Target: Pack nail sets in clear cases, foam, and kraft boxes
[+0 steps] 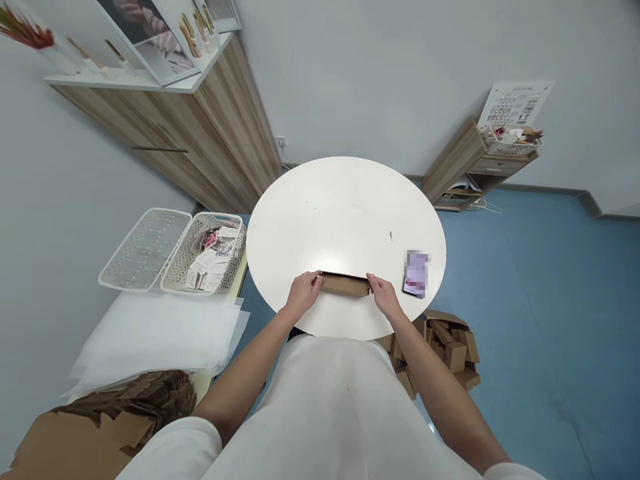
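Note:
A small brown cardboard box (345, 285) is at the near part of the round white table (340, 207), its long side facing me and a dark edge along its top. At its left end, my left hand (305, 291) grips the corner between thumb and fingers. My right hand (384, 295) pinches the opposite end the same way. Whether the box's lid is fully closed cannot be made out. To the right of my right hand lies a phone (415, 275) with a lit, partly blurred screen.
Left of the table, a white basket (173, 273) holds packets and paper slips, beside a clear container (145, 250). White sheets (165, 333) and stacked flat cardboard (75, 440) lie nearer. On the floor at right, a carton (473, 347) contains several small boxes. Wooden cabinets (240, 113) stand behind.

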`<state>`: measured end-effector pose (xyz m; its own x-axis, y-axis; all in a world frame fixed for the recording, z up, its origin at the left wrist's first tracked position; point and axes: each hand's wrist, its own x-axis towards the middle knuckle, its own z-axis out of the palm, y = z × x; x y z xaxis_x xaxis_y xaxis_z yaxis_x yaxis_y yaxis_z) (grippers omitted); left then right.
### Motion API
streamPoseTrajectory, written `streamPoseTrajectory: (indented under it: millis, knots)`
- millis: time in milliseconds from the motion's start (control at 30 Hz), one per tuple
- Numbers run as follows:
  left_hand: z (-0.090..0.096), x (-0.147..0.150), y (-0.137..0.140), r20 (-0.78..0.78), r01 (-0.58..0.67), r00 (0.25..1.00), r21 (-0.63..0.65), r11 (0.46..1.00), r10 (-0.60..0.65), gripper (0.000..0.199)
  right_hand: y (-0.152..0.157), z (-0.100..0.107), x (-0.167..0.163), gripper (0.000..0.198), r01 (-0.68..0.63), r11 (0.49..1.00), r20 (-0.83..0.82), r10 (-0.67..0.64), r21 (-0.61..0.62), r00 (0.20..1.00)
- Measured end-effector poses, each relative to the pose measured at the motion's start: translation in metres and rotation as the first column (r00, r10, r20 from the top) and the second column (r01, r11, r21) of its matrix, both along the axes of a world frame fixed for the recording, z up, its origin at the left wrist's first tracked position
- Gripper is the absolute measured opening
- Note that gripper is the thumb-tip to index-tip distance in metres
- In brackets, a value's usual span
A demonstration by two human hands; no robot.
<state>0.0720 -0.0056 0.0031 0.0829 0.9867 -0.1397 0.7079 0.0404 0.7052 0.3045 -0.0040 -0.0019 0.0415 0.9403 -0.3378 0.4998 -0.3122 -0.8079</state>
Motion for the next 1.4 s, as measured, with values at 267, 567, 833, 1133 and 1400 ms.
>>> streamPoseTrajectory:
  millis: [267, 567, 833, 1133, 1400]
  knots:
    - [0.004, -0.001, 0.001, 0.071, -0.001, 0.997, -0.035, 0.999, 0.003, 0.037, 0.003, -0.002, 0.004, 0.05, -0.031, 0.999, -0.024, 0.031, -0.014, 0.999]
    - [0.005, -0.005, -0.001, 0.069, 0.064, 0.996, 0.003, 0.998, -0.064, 0.034, -0.007, -0.006, 0.013, 0.045, -0.01, 0.999, -0.216, 0.002, -0.038, 0.976]
    - [0.008, -0.005, -0.008, 0.057, 0.012, 0.998, -0.043, 0.999, -0.01, 0.033, -0.01, -0.01, 0.007, 0.046, 0.085, 0.992, -0.311, -0.11, -0.093, 0.944]
    - [0.005, -0.011, -0.015, 0.106, 0.088, 0.991, -0.103, 0.991, -0.077, 0.033, -0.02, -0.01, 0.013, 0.048, 0.009, 0.995, -0.304, -0.038, -0.096, 0.952]
    - [-0.014, -0.01, -0.017, 0.267, -0.053, 0.944, -0.457, 0.888, 0.194, 0.056, -0.026, -0.017, 0.015, 0.052, 0.017, 0.969, -0.266, -0.084, -0.245, 0.96]
